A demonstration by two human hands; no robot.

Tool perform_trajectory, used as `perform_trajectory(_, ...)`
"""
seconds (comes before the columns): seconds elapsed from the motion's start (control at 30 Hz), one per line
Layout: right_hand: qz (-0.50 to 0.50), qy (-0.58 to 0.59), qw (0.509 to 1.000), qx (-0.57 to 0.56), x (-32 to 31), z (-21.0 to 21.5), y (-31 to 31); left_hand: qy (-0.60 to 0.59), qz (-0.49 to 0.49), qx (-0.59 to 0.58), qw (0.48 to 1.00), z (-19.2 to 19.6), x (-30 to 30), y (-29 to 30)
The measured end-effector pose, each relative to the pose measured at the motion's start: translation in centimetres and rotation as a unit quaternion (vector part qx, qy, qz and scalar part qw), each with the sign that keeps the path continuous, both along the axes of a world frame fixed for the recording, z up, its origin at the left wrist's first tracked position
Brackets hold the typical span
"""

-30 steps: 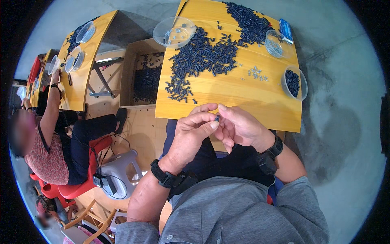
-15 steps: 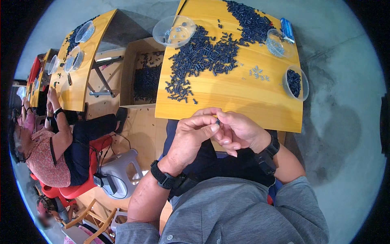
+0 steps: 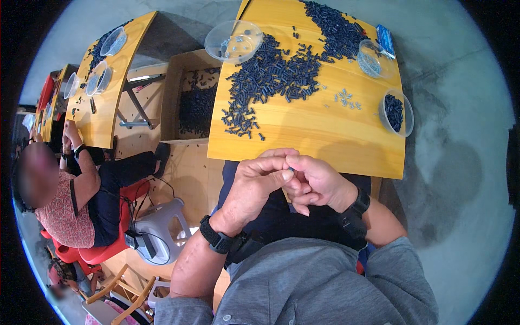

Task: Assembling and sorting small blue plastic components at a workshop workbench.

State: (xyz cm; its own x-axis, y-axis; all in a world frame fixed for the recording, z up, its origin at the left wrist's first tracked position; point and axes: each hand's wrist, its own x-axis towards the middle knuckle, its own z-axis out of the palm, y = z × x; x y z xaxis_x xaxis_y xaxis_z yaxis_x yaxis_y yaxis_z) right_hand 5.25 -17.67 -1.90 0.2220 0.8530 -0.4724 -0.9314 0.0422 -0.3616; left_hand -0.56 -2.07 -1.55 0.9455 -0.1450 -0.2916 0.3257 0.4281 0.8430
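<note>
In the lower middle of the frame, the left hand [image 3: 253, 187] and the right hand [image 3: 319, 184] meet and pinch a small dark piece [image 3: 291, 169]. Above them a yellow table [image 3: 319, 130] carries a dark pile of pieces [image 3: 271, 81] and a clear bowl [image 3: 233, 40].

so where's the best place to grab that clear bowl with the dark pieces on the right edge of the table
Probably pinch the bowl by its rim on the side nearest the person, coming from above: it sits upright and open at the table edge, and that stretch of rim has nothing lying against it.
</note>
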Motion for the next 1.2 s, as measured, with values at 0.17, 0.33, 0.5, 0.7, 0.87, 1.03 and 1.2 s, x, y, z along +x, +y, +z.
perform_trajectory(0.17, -0.037, 0.040, 0.999, 0.006, -0.8, -0.6, 0.3, 0.032, -0.006, -0.007, 0.999, -0.2, 0.2, 0.0)
perform_trajectory(0.33, -0.098, 0.082, 0.992, -0.010, -2.6, -1.4, 0.9, 0.117, -0.020, -0.009, 0.993, -0.5, 0.0, 0.5)
perform_trajectory(0.5, -0.099, -0.019, 0.991, -0.090, -1.2, -0.5, -0.8, 0.060, -0.014, -0.008, 0.998, -0.6, 0.1, -0.6)
perform_trajectory(0.7, -0.302, -0.437, 0.720, -0.446, 6.3, 0.6, -10.9, 0.129, 0.085, 0.100, 0.983, -2.1, 0.0, -0.4)
perform_trajectory(0.87, -0.113, -0.683, 0.331, -0.642, 12.0, -0.3, -19.3, 0.130, 0.099, 0.134, 0.977, -2.4, 0.2, -0.4)
perform_trajectory(1.03, -0.030, -0.631, 0.305, -0.713, 13.1, -0.4, -19.2, 0.147, 0.080, 0.137, 0.976, -2.7, 0.0, -0.4)
perform_trajectory(1.2, -0.042, -0.634, 0.300, -0.712, 13.3, -0.7, -18.2, 0.142, 0.093, 0.144, 0.975, -3.0, 0.0, -0.1)
